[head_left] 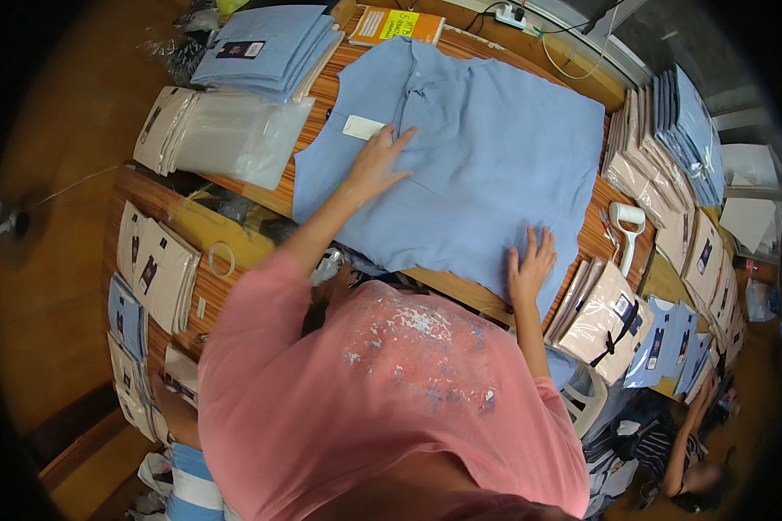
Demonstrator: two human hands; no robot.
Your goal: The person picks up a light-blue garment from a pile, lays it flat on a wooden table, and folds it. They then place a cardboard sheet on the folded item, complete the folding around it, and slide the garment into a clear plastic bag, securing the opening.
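Note:
A light blue shirt lies spread over the striped wooden table, its buttoned front strip toward the upper left. On its left part rests my left hand, fingers spread, next to a white paper tag. My right hand lies on the cloth near the shirt's lower right edge, fingers stretched out and apart. Neither hand grips anything. Part of the shirt hangs over the near table edge.
Stacks of bagged blue shirts and clear plastic bags stand at the left. To the right are a white lint roller, bagged beige shirts and more stacks. An orange notebook lies at the back. Another person is at lower right.

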